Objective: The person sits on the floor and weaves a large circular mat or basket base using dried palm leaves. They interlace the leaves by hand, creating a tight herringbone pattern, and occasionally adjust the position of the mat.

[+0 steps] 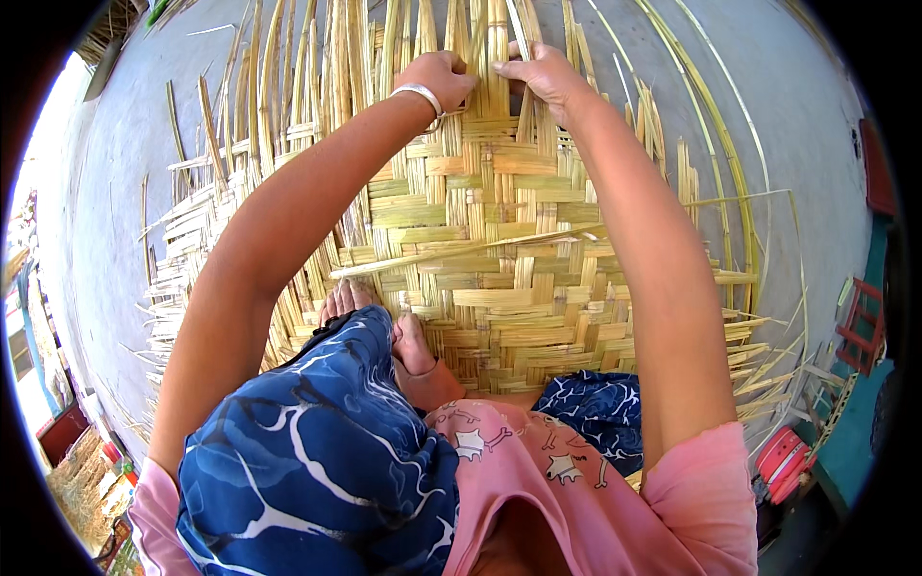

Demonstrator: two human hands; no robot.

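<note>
A partly woven mat [519,206] of flat yellow-green split-bamboo strips spreads over the floor under me. Its unwoven upright strips [336,67] fan out at the far side. At the far edge of the weave, my left hand [437,81], with a silver bangle [421,91] on its wrist, is closed around a strip among the uprights. Just right of it, my right hand [547,79] pinches another upright strip, its thumb pointing left. Both palms and part of what the fingers hold are hidden. One loose strip [451,255] lies slantwise across the woven part.
My bare foot [413,346] rests on the mat's near part. Ragged strip ends [187,240] stick out along the left side. Long thin strips [735,173] curve over the grey floor [816,125] at right. A pink striped bag [783,461] and a red frame [861,326] stand far right.
</note>
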